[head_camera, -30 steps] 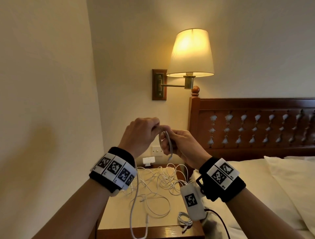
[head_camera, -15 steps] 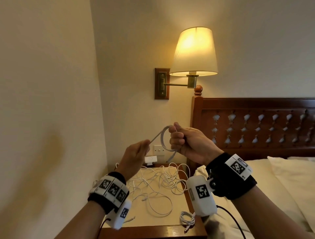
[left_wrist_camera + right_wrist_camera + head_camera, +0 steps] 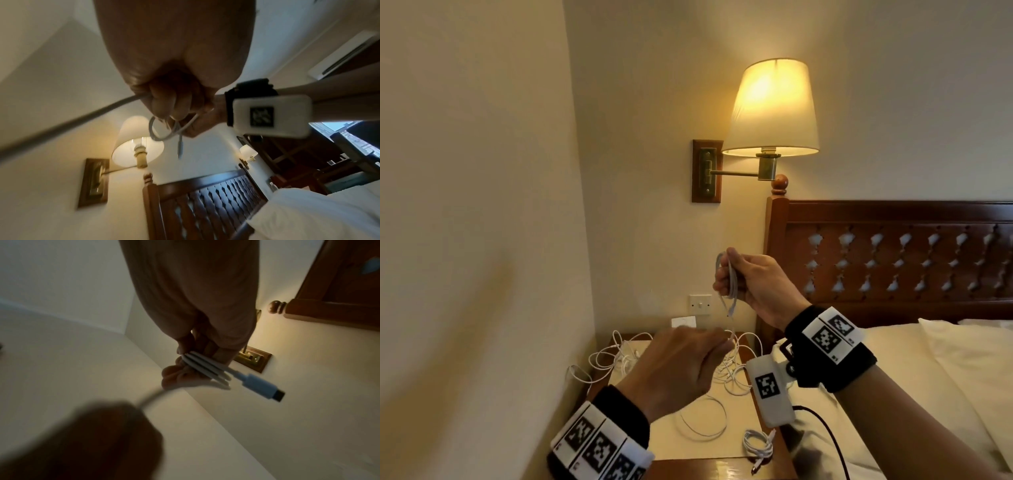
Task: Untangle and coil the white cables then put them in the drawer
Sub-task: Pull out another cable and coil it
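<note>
My right hand (image 3: 736,284) is raised above the nightstand and grips a small coil of white cable (image 3: 729,286). In the right wrist view the coil's loops (image 3: 203,365) lie across its fingers and a plug (image 3: 262,387) sticks out. Lower down, my left hand (image 3: 717,341) pinches the same cable's free strand, which runs taut between the hands. In the left wrist view that strand (image 3: 72,120) leaves the fist of my left hand (image 3: 164,100) to the left. A tangle of white cables (image 3: 626,356) lies on the nightstand (image 3: 688,469). No drawer is in view.
A small coiled white cable (image 3: 758,445) lies at the nightstand's front right. A lit wall lamp (image 3: 774,109) hangs above. The wooden headboard (image 3: 893,260) and the bed (image 3: 928,377) are to the right; a wall switch (image 3: 700,304) is behind.
My left hand has dropped from beside the right hand down toward the nightstand, sliding along the cable. The right hand has kept the coil raised, and a further loop has formed on it.
</note>
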Motion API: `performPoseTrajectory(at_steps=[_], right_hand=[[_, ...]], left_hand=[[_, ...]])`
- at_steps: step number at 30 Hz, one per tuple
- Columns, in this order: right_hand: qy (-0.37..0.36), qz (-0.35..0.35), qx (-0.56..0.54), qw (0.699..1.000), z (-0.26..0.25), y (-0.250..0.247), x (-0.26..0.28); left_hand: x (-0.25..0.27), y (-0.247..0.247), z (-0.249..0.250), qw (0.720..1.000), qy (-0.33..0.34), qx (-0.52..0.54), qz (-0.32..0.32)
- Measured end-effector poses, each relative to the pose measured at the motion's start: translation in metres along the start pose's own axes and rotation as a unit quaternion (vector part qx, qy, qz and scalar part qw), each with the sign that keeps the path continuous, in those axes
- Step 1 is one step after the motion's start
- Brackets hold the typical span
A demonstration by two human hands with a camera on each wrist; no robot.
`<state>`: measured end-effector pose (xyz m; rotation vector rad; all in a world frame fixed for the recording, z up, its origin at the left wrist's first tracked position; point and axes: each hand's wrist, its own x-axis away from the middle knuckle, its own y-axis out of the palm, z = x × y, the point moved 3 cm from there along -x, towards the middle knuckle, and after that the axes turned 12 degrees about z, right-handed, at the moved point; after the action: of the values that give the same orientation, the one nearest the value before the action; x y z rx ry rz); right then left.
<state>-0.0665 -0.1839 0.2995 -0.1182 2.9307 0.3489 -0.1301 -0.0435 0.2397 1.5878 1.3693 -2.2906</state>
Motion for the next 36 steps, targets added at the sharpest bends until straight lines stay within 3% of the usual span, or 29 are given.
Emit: performPoseTrajectory(at_steps=[7, 12, 15, 19, 23, 26, 28, 31, 36], right_hand=[[-0.062, -0.043, 0.118, 0.990, -0.005, 0.008, 0.009], [-0.048, -0.085, 0.130, 0.987, -0.006, 0.011, 0.015], [-0.039, -0.094, 0.138, 0.985, -0.005, 0.012, 0.016], [0.000, -0.118, 0.103, 0.988, -0.004, 0.014, 0.017], [0.031, -0.116, 0.082, 0.989, -0.005, 0.012, 0.013], [0.043, -0.102, 0.068, 0.992, -0.007, 0.009, 0.009], [0.049, -0.098, 0.059, 0.992, -0.008, 0.009, 0.009], [0.045, -0.083, 0.049, 0.994, -0.005, 0.011, 0.009], [-0.097, 0.000, 0.189, 0.977, -0.001, 0.007, 0.008]], left_hand=[[-0.051, -0.048, 0.010, 0.988, 0.049, -0.092, 0.112], [-0.069, -0.049, -0.014, 0.984, 0.010, -0.126, 0.126], [-0.072, -0.045, -0.032, 0.988, -0.056, -0.074, 0.126], [-0.066, -0.033, -0.043, 0.978, -0.129, 0.094, 0.135], [-0.061, -0.025, -0.039, 0.937, -0.240, 0.238, 0.089], [-0.059, -0.021, -0.037, 0.865, -0.344, 0.364, 0.024], [-0.057, -0.020, -0.035, 0.823, -0.380, 0.423, 0.001], [-0.057, -0.017, -0.034, 0.836, -0.376, 0.398, 0.035], [-0.059, -0.015, -0.033, 0.881, -0.345, 0.295, 0.129]])
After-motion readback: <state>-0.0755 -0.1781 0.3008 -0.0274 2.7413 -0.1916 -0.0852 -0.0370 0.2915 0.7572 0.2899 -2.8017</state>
